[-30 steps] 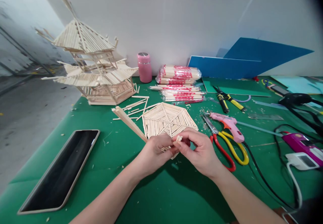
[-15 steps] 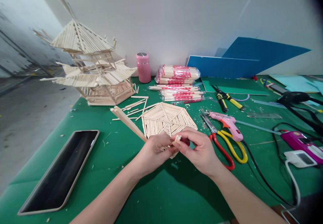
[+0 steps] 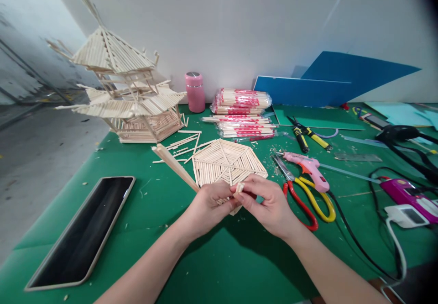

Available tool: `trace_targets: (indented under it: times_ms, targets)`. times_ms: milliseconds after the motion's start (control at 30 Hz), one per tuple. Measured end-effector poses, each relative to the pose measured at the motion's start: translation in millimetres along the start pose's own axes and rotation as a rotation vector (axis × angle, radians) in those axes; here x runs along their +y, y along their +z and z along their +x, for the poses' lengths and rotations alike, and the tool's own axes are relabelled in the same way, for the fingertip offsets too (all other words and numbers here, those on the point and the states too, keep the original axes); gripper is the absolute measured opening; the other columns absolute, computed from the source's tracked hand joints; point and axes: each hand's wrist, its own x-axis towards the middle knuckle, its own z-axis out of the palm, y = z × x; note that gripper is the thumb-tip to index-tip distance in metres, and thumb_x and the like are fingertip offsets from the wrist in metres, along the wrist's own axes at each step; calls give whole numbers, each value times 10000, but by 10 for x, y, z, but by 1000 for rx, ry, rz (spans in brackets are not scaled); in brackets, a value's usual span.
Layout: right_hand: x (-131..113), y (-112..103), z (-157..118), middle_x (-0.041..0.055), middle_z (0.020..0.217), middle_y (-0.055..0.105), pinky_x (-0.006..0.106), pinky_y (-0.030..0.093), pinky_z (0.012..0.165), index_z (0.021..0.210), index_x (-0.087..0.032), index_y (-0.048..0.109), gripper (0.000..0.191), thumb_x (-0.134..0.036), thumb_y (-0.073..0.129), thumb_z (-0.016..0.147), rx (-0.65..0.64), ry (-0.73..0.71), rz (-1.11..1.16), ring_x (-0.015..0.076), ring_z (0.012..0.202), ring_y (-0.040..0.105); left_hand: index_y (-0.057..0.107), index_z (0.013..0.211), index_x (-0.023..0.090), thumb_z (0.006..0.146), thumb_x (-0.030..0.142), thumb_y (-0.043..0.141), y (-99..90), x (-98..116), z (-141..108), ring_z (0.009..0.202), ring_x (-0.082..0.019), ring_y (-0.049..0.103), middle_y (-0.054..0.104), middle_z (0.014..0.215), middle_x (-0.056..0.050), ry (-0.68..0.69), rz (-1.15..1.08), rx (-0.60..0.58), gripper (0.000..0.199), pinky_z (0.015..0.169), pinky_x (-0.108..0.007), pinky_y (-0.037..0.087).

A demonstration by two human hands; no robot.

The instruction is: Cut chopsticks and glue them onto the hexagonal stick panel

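Observation:
My left hand [image 3: 214, 203] is closed around a bundle of wooden sticks [image 3: 176, 166], which slants up and left out of the fist. The bundle's near end shows between the fingertips of both hands. My right hand [image 3: 268, 203] pinches that end, thumb and index finger pressed against it. Just behind and partly below the hands lies a flat polygonal panel of sticks [image 3: 229, 158], its near edge hidden by my fingers. Loose sticks [image 3: 185, 142] lie to its left. A pagoda model built of sticks [image 3: 126, 96] stands at the back left.
A phone [image 3: 82, 231] lies at the left. Right of my hands are scissors [image 3: 304, 203], a pink glue gun [image 3: 308, 165] with its cable, and pliers [image 3: 308, 135]. Wrapped stick packs [image 3: 241, 112] and a pink flask [image 3: 195, 91] stand at the back, beside blue boards [image 3: 308, 89].
The bundle has turned or shifted slightly, its far end a little to the right of before. My right fingertips have adjusted at the near end. Everything else stays in place.

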Motion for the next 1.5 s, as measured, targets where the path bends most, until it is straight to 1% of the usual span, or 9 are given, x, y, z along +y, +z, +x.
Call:
trace_targets:
  times_ms: [633,733,867,1000,1100,1200,1300,1400,1500]
  targets:
    - [24,19,-16,28,750,571,253,464,614,842,-190,648,146,-201,524,766,38,2,31,128,671,568,524,559,134,786,198,460,9,5,0,548,-80,434,442,559,33,-14,24,10,245,515,-187,336]
    - [11,19,-7,29,746,567,254,460,610,853,-184,644,152,-214,525,766,40,10,42,128,665,559,542,579,134,768,186,482,10,32,-1,581,-88,467,483,586,26,-27,7,29,206,544,-193,365]
    - [3,2,-8,6,707,510,251,432,568,1009,-206,594,268,-258,557,749,2,27,17,117,618,487,596,794,143,727,241,549,-16,89,-32,729,-139,537,592,769,-18,-85,-1,51,128,654,-250,429]
    - [33,-31,-78,2,728,473,263,409,575,1097,-219,527,405,-307,607,709,-28,66,-6,124,627,434,532,1054,177,639,246,643,-57,116,-172,911,-190,543,604,993,-58,-143,54,96,435,812,-339,427]
    - [77,-48,-182,4,757,476,265,405,586,1132,-224,481,451,-317,608,709,-53,138,-38,129,646,429,513,1089,199,634,236,646,-59,108,-339,955,-209,538,592,1048,-67,-192,139,136,475,847,-389,419]
    - [128,-32,-300,8,785,486,259,411,589,1146,-222,456,457,-295,599,719,-75,195,-83,127,646,431,524,1076,200,670,200,605,-20,88,-489,919,-202,558,602,1025,-70,-236,202,177,414,811,-379,452]
    - [169,25,-387,15,789,496,253,416,573,1103,-212,483,393,-254,586,725,-61,189,-124,131,650,453,547,1031,186,709,176,560,39,73,-555,789,-162,583,612,955,-63,-225,226,235,323,736,-334,489]
    - [176,96,-411,20,768,505,249,421,555,1013,-202,530,289,-220,572,727,-23,158,-164,143,663,484,571,976,160,725,171,541,79,70,-520,685,-128,565,602,926,-62,-156,224,273,253,673,-296,501]
    - [136,142,-373,26,764,519,257,431,585,934,-195,557,204,-211,559,731,-3,137,-193,150,680,500,585,935,143,726,152,528,82,78,-432,671,-135,555,603,854,-58,-103,243,283,217,634,-283,500]
